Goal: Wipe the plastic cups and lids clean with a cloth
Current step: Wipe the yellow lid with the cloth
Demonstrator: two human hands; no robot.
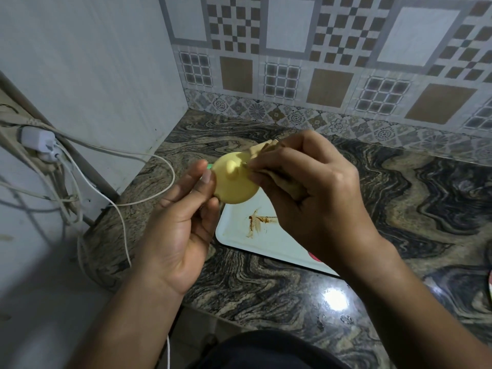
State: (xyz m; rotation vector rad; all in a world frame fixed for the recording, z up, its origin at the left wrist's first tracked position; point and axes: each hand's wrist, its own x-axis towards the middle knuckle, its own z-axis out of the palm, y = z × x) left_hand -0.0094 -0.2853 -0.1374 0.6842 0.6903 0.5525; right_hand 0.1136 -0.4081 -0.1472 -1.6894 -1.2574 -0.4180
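Your left grip (181,225) is clamped on a round yellow lid (235,186). The thumb sits under its lower edge and the fingers lie along its left rim, holding it up above the marbled desk (399,209) with its knob (231,169) turned toward you. Your right grip (314,193) is closed round a bunched tan cloth (288,186), its fingertips pressing a fold against the lid just right of the knob. More cloth pokes out above that grip's knuckles. Beneath both grips a white tray (239,235) lies on the desk, with a brown smear (259,222) on it just below the lid. A green sliver (209,166) shows behind the left grip's fingertips, though you cannot tell what it is. Well left of the left grip, a white charger (37,141) sits by the wall.
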